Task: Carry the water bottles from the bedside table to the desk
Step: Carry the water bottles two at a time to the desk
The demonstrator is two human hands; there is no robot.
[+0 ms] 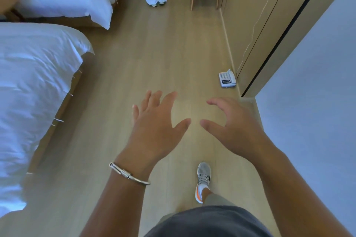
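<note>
Water bottles are nowhere in my sight, and neither is the bedside table or the desk. I expect full ones to be weighty, smooth and a bit slippery, so I'd wrap my fingers round the middle of each. Both hands hold nothing: my left hand, with a bracelet at the wrist, is spread flat, my right hand loosely curved, both stretched out over the wooden floor between the beds and the wall.

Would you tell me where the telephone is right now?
The telephone sits on the floor at right in the head view, against the wooden cabinet.
</note>
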